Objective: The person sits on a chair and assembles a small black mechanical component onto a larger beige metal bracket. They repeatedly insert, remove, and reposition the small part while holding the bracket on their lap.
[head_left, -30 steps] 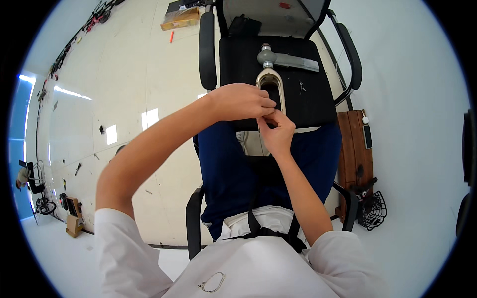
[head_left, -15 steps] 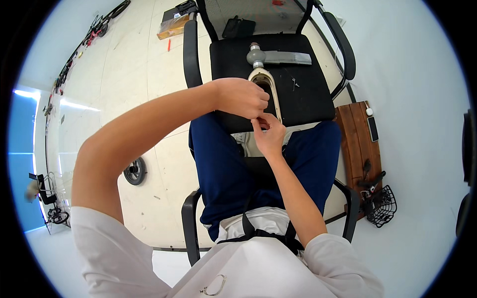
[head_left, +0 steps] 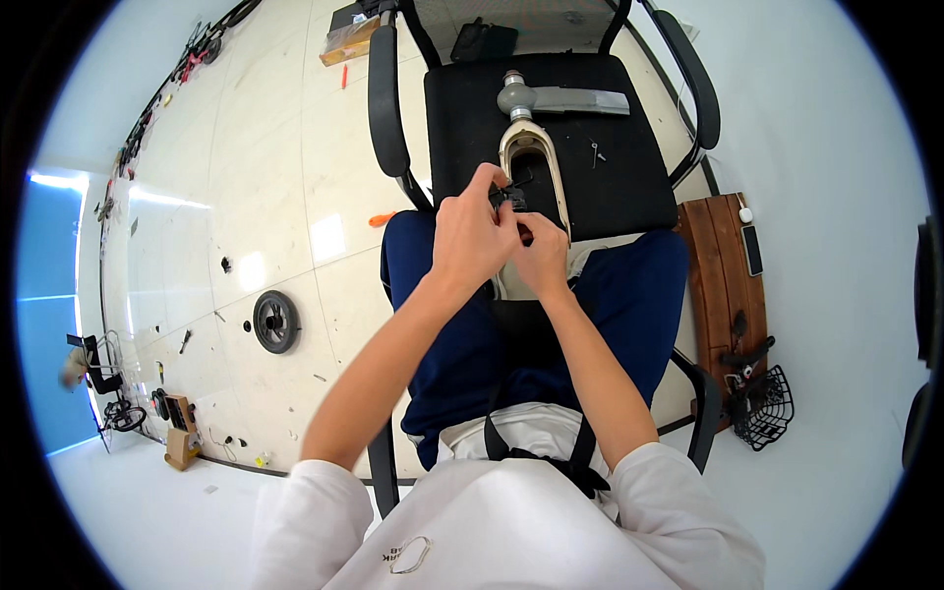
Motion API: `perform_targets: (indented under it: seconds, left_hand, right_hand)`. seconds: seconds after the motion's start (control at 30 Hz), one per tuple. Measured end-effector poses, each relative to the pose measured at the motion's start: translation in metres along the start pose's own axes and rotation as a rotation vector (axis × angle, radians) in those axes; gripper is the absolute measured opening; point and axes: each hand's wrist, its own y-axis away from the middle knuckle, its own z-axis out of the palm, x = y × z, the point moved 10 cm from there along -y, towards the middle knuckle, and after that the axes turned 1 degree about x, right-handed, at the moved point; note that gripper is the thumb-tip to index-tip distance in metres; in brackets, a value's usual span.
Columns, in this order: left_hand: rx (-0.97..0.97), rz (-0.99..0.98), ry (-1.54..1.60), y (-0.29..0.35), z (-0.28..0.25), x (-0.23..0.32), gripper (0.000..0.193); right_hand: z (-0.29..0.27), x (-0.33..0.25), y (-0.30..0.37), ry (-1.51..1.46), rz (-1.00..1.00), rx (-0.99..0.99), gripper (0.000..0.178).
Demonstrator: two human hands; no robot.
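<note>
A cream front fork (head_left: 560,187) lies on the black chair seat (head_left: 612,118), its legs pointing toward me. My left hand (head_left: 474,236) is raised beside the fork's left leg, fingers closed round a small black part (head_left: 511,198) whose exact kind I cannot make out. Close against it, my right hand (head_left: 543,258) has its fingers curled together by the lower end of the fork; whatever they pinch is hidden. At the fork's top sits a grey rounded piece (head_left: 515,97), with a flat grey strip (head_left: 580,100) extending right. Small metal bits (head_left: 596,152) rest on the seat.
Armrests (head_left: 387,98) flank the seat. An orange-handled tool (head_left: 382,219) and a black wheel (head_left: 276,322) lie on the floor to my left. At right are a wooden bench (head_left: 700,285), a phone (head_left: 752,250) and a black wire basket (head_left: 767,413).
My left arm has swung down and inward, its elbow lowered. The left hand has turned, and the black part in its fingers now shows. My right hand stays close beside it.
</note>
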Motion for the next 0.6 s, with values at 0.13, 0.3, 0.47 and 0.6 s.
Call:
perform_targets:
  seconds: [0.13, 0.3, 0.47, 0.6]
  left_hand:
    - [0.109, -0.208, 0.196, 0.006, 0.010, -0.028, 0.014]
    - [-0.056, -0.329, 0.431, 0.011, 0.024, -0.033, 0.015]
    - [-0.177, 0.512, -0.276, 0.006, -0.002, 0.024, 0.024]
    - [-0.483, 0.577, -0.395, -0.006, 0.011, 0.028, 0.017]
  right_hand:
    - [0.000, -0.001, -0.002, 0.035, -0.005, -0.047, 0.017]
    - [-0.004, -0.012, -0.001, 0.069, -0.041, -0.054, 0.017]
    - [-0.004, -0.017, -0.009, 0.071, -0.103, -0.090, 0.014]
    - [-0.001, -0.014, -0.008, -0.012, -0.018, -0.107, 0.010]
